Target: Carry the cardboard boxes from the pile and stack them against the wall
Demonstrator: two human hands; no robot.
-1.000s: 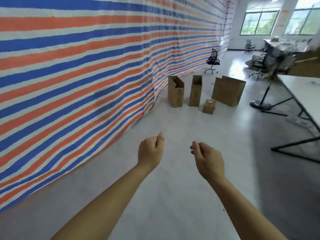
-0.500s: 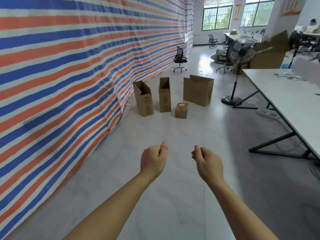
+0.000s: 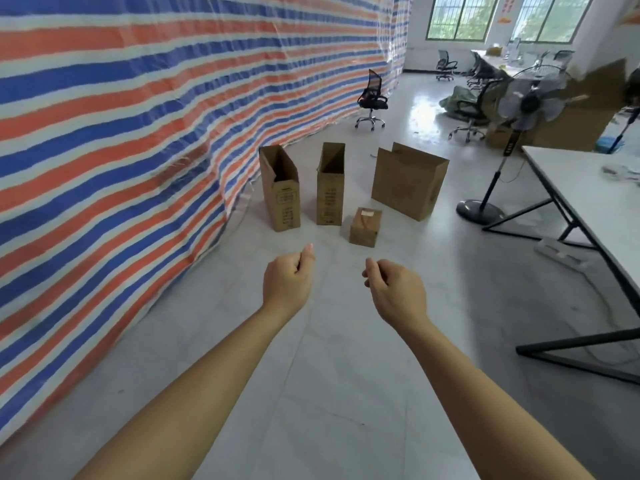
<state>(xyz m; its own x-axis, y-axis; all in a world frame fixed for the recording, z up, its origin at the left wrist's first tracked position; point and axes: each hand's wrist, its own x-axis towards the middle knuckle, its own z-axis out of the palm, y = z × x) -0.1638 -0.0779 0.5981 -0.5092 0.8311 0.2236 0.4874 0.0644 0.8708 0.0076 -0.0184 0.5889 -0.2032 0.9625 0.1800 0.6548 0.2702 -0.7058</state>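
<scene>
Approach is our step: left hand and right hand hang loosely curled, empty. We should close in and spread our palms on opposite sides. The small box sits just beyond our right hand. Beyond the left, the tall box and second tall box stand upright, long axes vertical, mouths up.

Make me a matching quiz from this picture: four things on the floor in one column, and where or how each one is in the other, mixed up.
1 small box
2 wide box
3 leftmost tall box
4 standing fan

A open-topped, nearest the striped tarp
B beside the white table
C shortest, closed on top
D the box farthest right

Pairs: 1-C, 2-D, 3-A, 4-B
</scene>
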